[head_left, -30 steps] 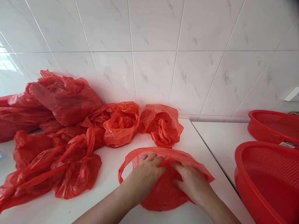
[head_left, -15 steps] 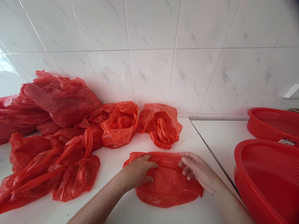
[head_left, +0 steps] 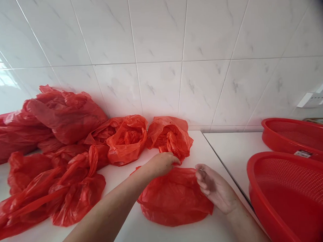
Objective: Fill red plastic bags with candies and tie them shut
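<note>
In front of me on the white table lies a red plastic bag, spread low and wide. My right hand is at its upper right edge, fingers curled in against the rim. My left hand reaches over the far side of this bag, back of the hand up. Its fingers point right and down, partly hidden, close to the bunched front of another red plastic bag. That one lies behind with its mouth facing me and crumpled plastic inside. Whether the left fingertips touch it I cannot tell.
Left of it stands an opened red bag stuffed with plastic. Filled red bags pile up at the far left, with knotted ones nearer. Two red sieve baskets stand right of the table seam. A tiled wall closes the back.
My left hand has lifted off the front bag and moved forward and right toward the bag behind. My right hand has turned, its fingers now more curled at the rim. The view has shifted slightly.
</note>
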{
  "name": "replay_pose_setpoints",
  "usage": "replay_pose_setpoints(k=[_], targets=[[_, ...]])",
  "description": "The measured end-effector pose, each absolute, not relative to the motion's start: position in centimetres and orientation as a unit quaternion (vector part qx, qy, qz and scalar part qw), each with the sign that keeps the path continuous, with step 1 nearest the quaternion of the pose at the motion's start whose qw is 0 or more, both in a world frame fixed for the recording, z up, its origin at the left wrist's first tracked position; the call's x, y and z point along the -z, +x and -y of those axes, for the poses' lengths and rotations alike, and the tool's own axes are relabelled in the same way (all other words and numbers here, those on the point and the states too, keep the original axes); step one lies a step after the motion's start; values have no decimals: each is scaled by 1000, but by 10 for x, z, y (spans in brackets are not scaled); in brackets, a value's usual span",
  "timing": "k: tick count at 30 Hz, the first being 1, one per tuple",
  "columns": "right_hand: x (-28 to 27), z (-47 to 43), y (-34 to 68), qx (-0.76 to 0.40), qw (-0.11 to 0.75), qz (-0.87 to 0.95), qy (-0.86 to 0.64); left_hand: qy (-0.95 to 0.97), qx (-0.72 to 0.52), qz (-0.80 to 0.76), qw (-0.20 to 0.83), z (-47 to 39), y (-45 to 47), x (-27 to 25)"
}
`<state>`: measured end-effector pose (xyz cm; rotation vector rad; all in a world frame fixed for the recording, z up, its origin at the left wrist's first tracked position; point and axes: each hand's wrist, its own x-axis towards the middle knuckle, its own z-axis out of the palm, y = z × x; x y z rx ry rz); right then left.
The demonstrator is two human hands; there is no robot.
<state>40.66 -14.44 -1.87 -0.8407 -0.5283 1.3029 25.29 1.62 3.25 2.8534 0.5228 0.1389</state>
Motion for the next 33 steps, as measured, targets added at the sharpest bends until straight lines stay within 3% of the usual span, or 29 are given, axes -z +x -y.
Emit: replay_pose_setpoints(k=[11, 19, 25, 33], targets=[[23, 141, 410, -576, 689, 260, -355, 944, -42, -314, 92, -68, 303, -13], [19, 142, 396, -588, 676, 292, -333, 945, -8, -310, 107, -83, 297, 1], [20, 144, 397, -596, 663, 309, -333, 957, -55, -265, 101, -73, 280, -16], [16, 142, 400, -478, 638, 310, -519, 972, -115, -193, 74, -7, 218, -43]])
